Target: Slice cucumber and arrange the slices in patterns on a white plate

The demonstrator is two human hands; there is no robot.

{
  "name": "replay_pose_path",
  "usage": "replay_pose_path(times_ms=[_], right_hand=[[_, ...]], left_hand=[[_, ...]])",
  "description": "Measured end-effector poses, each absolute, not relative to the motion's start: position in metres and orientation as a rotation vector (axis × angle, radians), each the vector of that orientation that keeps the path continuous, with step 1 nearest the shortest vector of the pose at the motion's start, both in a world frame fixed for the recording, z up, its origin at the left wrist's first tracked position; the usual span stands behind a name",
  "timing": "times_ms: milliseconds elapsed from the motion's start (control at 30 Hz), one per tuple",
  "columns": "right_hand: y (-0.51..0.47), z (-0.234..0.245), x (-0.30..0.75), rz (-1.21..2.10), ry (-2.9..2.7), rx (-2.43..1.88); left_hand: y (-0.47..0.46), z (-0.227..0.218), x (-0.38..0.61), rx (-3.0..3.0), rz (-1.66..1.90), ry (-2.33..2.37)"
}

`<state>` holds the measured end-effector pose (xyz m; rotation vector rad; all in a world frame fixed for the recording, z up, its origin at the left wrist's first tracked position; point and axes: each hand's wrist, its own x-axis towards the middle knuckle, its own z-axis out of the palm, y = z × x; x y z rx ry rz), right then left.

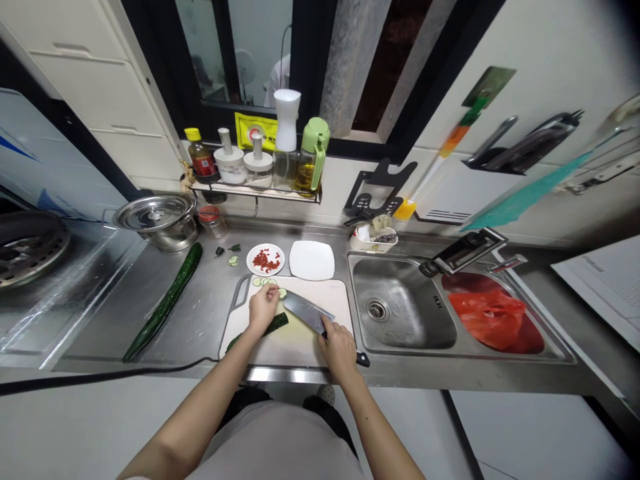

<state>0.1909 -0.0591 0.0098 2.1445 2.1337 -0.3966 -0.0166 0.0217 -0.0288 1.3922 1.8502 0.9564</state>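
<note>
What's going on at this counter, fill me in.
A person is slicing cucumber on a cutting board. The right hand grips a knife, and the left hand's fingertips are at a slice by the blade. More slices lie near the board's far edge; a cut piece of cucumber lies nearer the person. A whole cucumber rests left of the board.

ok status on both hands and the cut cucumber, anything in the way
Right hand holding knife. Left hand at slice by knife's far end. Cut cucumber on board, partly hidden under left wrist.
</note>
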Motion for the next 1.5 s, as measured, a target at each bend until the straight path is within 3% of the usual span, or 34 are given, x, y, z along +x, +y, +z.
replay_pose_path(times_ms=[500,1233,1500], right_hand=[[-0.058,0.004,0.197,-0.468,2.097,2.202],[-0.059,0.002,0.199,-0.533,2.106,2.245],[-0.061,0.002,0.199,-0.538,2.113,2.259]], left_hand=[[0.064,-0.057,-0.027,1.39,0.709,2.113],[0.07,-0.057,-0.023,1.795,0.428,2.146],[0.069,-0.053,-0.025,1.648,0.538,2.155]])
